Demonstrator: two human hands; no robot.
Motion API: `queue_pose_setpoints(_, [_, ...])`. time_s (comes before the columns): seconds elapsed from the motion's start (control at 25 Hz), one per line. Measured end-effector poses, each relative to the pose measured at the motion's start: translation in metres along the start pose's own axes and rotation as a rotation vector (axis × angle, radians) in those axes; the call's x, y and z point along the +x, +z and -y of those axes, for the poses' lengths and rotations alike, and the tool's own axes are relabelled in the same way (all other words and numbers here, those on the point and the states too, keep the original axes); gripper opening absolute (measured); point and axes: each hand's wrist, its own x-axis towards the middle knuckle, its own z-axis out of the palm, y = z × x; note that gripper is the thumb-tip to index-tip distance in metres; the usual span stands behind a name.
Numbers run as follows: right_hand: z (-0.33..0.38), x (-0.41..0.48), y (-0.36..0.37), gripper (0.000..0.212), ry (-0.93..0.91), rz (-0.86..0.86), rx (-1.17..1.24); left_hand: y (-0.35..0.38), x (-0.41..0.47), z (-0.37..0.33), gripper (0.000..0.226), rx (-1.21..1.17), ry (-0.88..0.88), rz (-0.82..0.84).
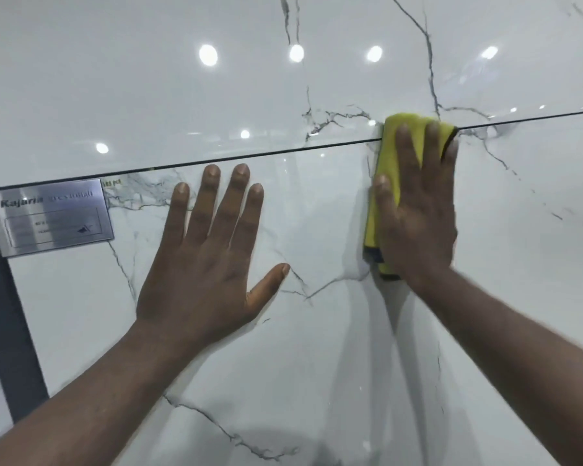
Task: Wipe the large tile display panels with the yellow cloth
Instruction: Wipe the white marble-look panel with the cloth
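Observation:
Two glossy white marble-look tile panels fill the view, a lower panel (283,348) and an upper panel (132,105), split by a thin dark seam. My right hand (418,210) presses the folded yellow cloth (389,163) flat against the tiles with straight fingers; the cloth's top edge overlaps the seam. Most of the cloth is hidden under that hand. My left hand (206,253) lies flat on the lower panel with its fingers spread, to the left of the cloth and just below the seam.
A brushed metal label plate (51,216) sits at the lower panel's top left corner. A dark grey vertical frame strip (11,314) borders the panels on the left. Ceiling lights reflect in the glossy upper tile.

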Motion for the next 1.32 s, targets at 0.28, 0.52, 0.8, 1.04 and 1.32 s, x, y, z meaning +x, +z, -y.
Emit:
queue_pose_setpoints(0.28, [-0.049, 0.02, -0.017, 0.058, -0.21, 0.024, -0.032, -0.001, 0.004, -0.005, 0.096, -0.029, -0.036, -0.029])
queue_pose_setpoints(0.52, [-0.085, 0.011, -0.036, 0.055, -1.021, 0.25, -0.247, -0.012, 0.063, -0.044, 0.084, -0.082, -0.01, -0.12])
queue_pose_setpoints(0.8, [-0.11, 0.021, -0.033, 0.061, -0.511, 0.101, -0.131, 0.017, 0.092, -0.106, 0.089, -0.038, 0.038, -0.011])
queue_pose_setpoints(1.04, [-0.15, 0.047, -0.046, 0.061, -0.089, -0.019, 0.011, 0.02, 0.09, -0.108, 0.085, -0.043, 0.024, -0.022])
queue_pose_setpoints(1.32, [-0.19, 0.027, -0.07, 0.058, -0.934, 0.273, -0.293, 0.023, 0.087, -0.109, 0.085, -0.082, 0.017, -0.038])
